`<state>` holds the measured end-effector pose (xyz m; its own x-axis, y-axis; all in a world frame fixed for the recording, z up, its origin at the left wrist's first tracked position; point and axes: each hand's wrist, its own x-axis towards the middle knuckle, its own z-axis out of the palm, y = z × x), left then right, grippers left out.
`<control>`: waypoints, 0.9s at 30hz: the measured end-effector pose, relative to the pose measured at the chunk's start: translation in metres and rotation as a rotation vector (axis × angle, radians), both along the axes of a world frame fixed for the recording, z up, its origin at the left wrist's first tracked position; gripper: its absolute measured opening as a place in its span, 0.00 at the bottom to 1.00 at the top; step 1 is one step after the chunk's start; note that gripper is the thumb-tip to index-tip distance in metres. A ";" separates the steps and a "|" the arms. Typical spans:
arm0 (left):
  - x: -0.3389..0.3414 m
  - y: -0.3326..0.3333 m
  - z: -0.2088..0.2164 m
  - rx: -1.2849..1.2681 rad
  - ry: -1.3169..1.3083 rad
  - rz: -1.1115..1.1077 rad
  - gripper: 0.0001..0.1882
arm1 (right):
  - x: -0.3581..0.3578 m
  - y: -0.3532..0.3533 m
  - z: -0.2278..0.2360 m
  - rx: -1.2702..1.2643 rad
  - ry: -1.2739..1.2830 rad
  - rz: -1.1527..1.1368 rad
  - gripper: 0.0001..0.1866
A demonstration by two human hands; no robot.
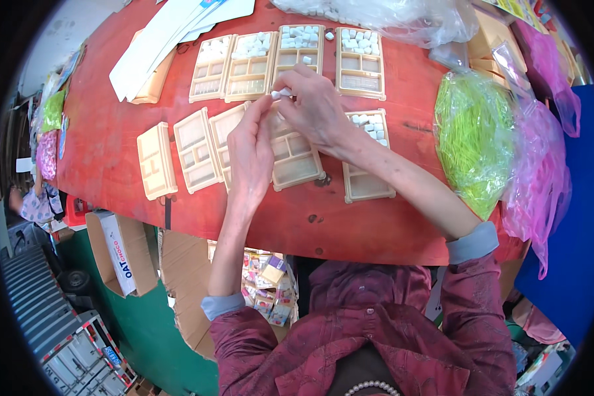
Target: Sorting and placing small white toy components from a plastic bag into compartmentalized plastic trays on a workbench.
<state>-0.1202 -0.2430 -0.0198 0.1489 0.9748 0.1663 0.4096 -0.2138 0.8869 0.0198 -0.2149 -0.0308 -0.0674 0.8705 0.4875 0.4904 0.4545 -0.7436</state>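
Observation:
Above the middle trays, my two hands meet fingertip to fingertip. My left hand (pixel 252 148) is closed, its thumb and forefinger at a small white block (pixel 276 96). My right hand (pixel 315 109) is closed too, pinching small white blocks at the same spot; its curled fingers hide part of them. Below the hands stands a cream compartment tray (pixel 296 158), partly covered by my right hand. Behind them, another tray (pixel 299 61) has white blocks heaped in its top compartment. To the right of my right hand, a tray (pixel 368 183) also contains white blocks.
More cream trays (pixel 197 150) line the red table (pixel 402 228). White cards (pixel 158 46) lie at the far left. Bags of green strands (pixel 475 132) and pink plastic (pixel 541 178) sit on the right. Below the table edge is an open cardboard box (pixel 186 284) with small packages.

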 end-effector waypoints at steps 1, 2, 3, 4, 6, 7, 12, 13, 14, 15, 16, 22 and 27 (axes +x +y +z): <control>-0.001 -0.002 -0.001 0.001 -0.002 -0.001 0.17 | -0.005 0.002 -0.001 -0.027 0.065 -0.056 0.07; -0.001 -0.004 -0.001 0.032 0.018 0.028 0.17 | -0.009 0.003 -0.003 -0.026 0.063 -0.057 0.07; -0.001 -0.005 -0.002 0.062 0.037 0.055 0.17 | -0.012 0.005 -0.005 -0.015 0.068 -0.043 0.07; -0.001 -0.005 -0.005 0.062 0.034 0.052 0.17 | -0.014 0.006 -0.007 -0.004 0.074 -0.029 0.07; -0.003 -0.006 -0.008 0.019 -0.036 0.057 0.17 | -0.019 0.006 -0.011 0.015 0.059 0.007 0.08; -0.003 -0.008 -0.006 0.019 -0.032 0.061 0.17 | -0.022 0.005 -0.013 0.034 0.047 0.046 0.09; -0.001 -0.011 -0.005 0.073 0.054 0.102 0.16 | -0.023 -0.003 -0.019 0.075 0.019 0.081 0.12; -0.001 -0.012 -0.003 0.073 0.055 0.102 0.16 | -0.023 -0.004 -0.018 0.081 -0.007 0.075 0.13; -0.001 -0.012 0.000 0.098 0.097 0.094 0.16 | -0.022 -0.006 -0.017 0.081 -0.007 0.073 0.13; -0.003 -0.013 0.001 0.122 0.141 0.090 0.16 | -0.022 -0.007 -0.015 0.099 -0.003 0.080 0.14; -0.004 -0.012 0.001 0.120 0.144 0.092 0.16 | -0.021 -0.009 -0.013 0.118 0.000 0.086 0.14; 0.005 -0.012 0.001 0.293 0.270 0.019 0.16 | -0.005 -0.016 -0.003 0.030 0.102 0.139 0.17; 0.004 -0.011 -0.007 0.318 0.488 -0.117 0.18 | 0.008 -0.014 0.005 -0.098 -0.093 0.119 0.18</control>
<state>-0.1162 -0.2539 -0.0267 0.3852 0.8607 0.3328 0.7115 -0.5067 0.4869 0.0275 -0.2293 -0.0256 -0.2140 0.8967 0.3874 0.5063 0.4410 -0.7411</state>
